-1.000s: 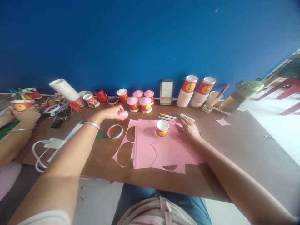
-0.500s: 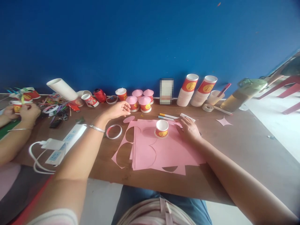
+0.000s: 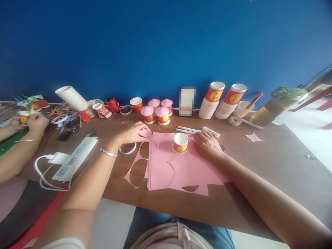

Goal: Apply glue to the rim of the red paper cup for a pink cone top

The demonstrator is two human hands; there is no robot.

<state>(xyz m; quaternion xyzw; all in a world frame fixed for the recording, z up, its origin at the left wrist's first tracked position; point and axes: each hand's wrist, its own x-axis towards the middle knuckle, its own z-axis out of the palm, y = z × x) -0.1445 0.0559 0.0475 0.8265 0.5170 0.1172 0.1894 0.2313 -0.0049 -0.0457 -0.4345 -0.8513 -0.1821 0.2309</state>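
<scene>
My left hand has its fingers closed on the edge of a small pink paper disc, at the upper left corner of the pink sheets. My right hand lies flat with fingers spread on the upper right part of the sheets. Between the hands a red and white paper cup stands upright on the paper. Behind it are several cups with pink cone tops. A roll of tape lies beside my left wrist, partly hidden by my hand.
Two stacks of cups stand near the blue wall, with a jug to their right. Pens lie behind the sheets. At left are a power strip, a white tube and another person's hands holding a cup.
My left hand has come down from beside the cone-topped cups to the pink disc and taken hold of it. My right hand has stayed on the sheets. The view has shifted slightly.
</scene>
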